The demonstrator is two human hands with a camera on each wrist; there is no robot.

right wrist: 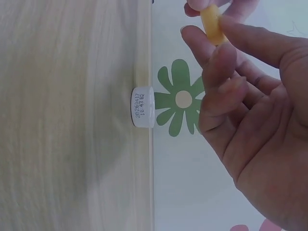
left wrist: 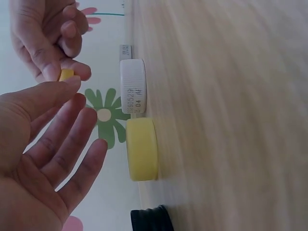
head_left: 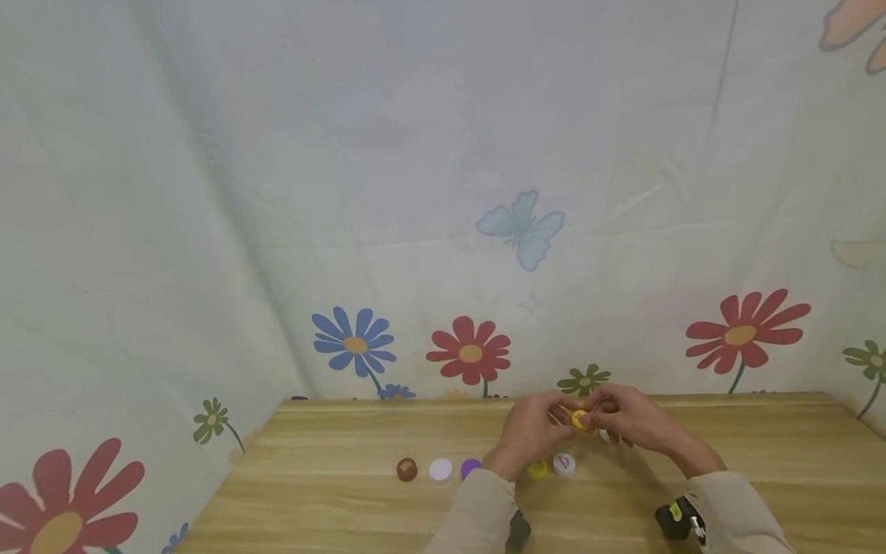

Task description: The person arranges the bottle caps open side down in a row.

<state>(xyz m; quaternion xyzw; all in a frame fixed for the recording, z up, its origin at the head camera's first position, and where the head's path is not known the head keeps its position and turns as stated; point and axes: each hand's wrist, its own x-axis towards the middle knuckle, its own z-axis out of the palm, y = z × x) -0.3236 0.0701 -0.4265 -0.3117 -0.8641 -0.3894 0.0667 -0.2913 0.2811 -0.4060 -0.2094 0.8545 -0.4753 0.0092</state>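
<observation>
Both hands meet above the back of the wooden table, pinching one small yellow bottle cap (head_left: 579, 419) between thumbs and fingertips. My left hand (head_left: 536, 427) comes in from the left; in the left wrist view its thumb lies at the yellow edge and its other fingers are spread. My right hand (head_left: 633, 417) holds the cap from the other side, thumb against it in the right wrist view. Below the hands a white cap with printing (right wrist: 143, 107) stands on the table, partly covered by the right hand in the head view.
A row of caps lies on the table (head_left: 311, 492): brown (head_left: 407, 469), white (head_left: 440, 471), purple (head_left: 471, 468), yellow (head_left: 537, 468) and white with a red mark (head_left: 564, 464). A black cap (left wrist: 151, 220) shows in the left wrist view. A flowered cloth (head_left: 388, 192) hangs behind.
</observation>
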